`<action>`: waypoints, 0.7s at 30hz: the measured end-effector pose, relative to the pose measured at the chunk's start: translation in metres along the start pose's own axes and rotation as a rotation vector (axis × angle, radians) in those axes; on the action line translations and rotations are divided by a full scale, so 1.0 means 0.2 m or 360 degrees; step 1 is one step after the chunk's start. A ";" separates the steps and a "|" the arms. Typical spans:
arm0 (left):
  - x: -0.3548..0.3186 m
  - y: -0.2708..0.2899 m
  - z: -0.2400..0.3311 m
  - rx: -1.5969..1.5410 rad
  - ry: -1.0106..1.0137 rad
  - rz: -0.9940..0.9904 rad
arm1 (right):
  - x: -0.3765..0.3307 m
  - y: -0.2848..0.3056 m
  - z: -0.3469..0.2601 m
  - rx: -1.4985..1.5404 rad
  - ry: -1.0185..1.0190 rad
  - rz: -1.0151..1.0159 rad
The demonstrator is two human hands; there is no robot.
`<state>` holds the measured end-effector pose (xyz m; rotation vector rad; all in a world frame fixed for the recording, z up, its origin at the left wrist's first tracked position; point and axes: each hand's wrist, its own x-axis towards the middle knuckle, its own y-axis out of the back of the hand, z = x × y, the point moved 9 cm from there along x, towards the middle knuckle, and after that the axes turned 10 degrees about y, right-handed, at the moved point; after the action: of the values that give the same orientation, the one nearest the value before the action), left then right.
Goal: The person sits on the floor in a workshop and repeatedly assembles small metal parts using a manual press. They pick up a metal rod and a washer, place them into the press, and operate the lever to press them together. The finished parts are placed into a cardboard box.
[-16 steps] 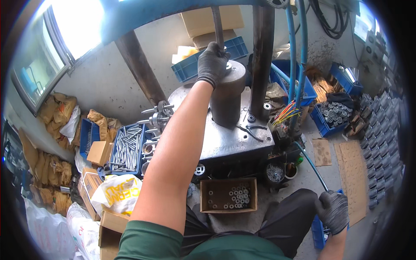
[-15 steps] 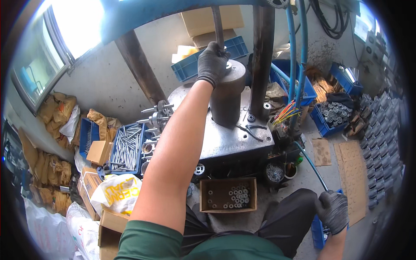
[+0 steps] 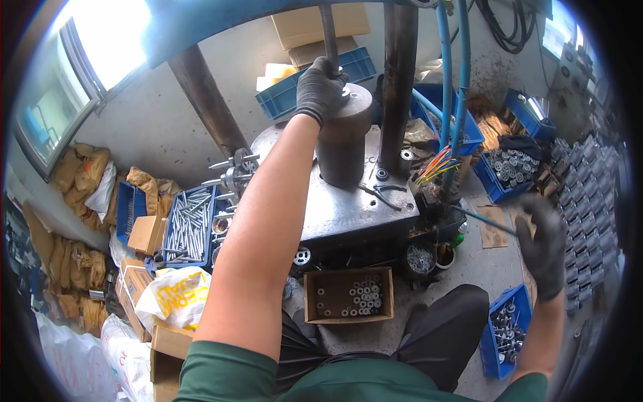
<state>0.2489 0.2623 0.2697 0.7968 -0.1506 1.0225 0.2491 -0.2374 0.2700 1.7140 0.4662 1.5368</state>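
Under the left hand [image 3: 320, 87], whose closed grip rests atop it, stands the dark steel cylinder [image 3: 343, 144]; the right hand [image 3: 544, 244] hangs open, blurred, well apart.

Your one head camera looks steeply down from above your lap, facing forward onto the press [image 3: 348, 194] close ahead, floor curving at the rim.

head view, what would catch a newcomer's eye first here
The left hand in a dark glove rests on top of a dark steel cylinder standing on the grey press table at centre. The gloved right hand is raised at the right, blurred, above a blue bin of metal parts. Below the table, an open cardboard box holds small ring-shaped parts.
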 end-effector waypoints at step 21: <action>-0.02 -0.01 0.03 -0.0047 0.0004 0.0010 | -0.75 -0.25 -0.11 0.0132 -0.0348 -0.1184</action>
<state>0.2490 0.2554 0.2707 0.7686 -0.1660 1.0247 0.2074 -0.3060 0.1317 1.4945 0.9320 0.7964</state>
